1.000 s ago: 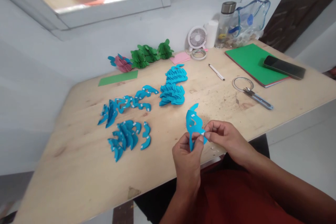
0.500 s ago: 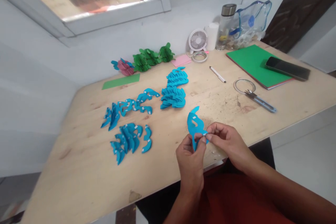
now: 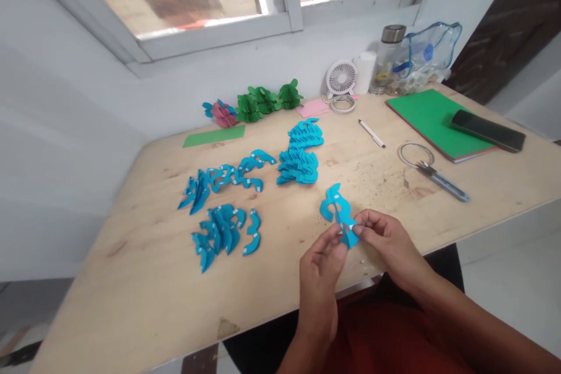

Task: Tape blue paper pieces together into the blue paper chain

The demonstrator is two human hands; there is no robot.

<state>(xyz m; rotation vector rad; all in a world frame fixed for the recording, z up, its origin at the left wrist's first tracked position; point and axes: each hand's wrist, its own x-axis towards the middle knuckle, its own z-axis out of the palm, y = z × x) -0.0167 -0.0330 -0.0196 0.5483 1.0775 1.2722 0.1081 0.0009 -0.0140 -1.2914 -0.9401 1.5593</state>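
Observation:
Between my hands, just above the table's near edge, is a blue paper cutout (image 3: 343, 210) with curved edges and small white patches on it. My left hand (image 3: 323, 263) pinches its lower left side with thumb and fingertips. On its lower right side my right hand (image 3: 388, 239) is closed, thumb against forefinger near a white patch. To the left lie a group of blue paper pieces (image 3: 219, 228) with white patches and a row of similar pieces (image 3: 232, 175) behind them. Beyond the held cutout sit stacked blue paper cutouts (image 3: 298, 165).
Scissors-like cutter (image 3: 442, 181) and a tape ring (image 3: 416, 155) lie at the right. Behind are a pen (image 3: 371, 133), a green folder (image 3: 432, 120) with a phone (image 3: 487, 130), a small fan (image 3: 341, 78), a glass bottle (image 3: 388, 61) and green paper shapes (image 3: 264, 100).
The blue cutout has turned and spread, so a curved flap now shows on its left. Both hands stay on it. The whole view has shifted slightly.

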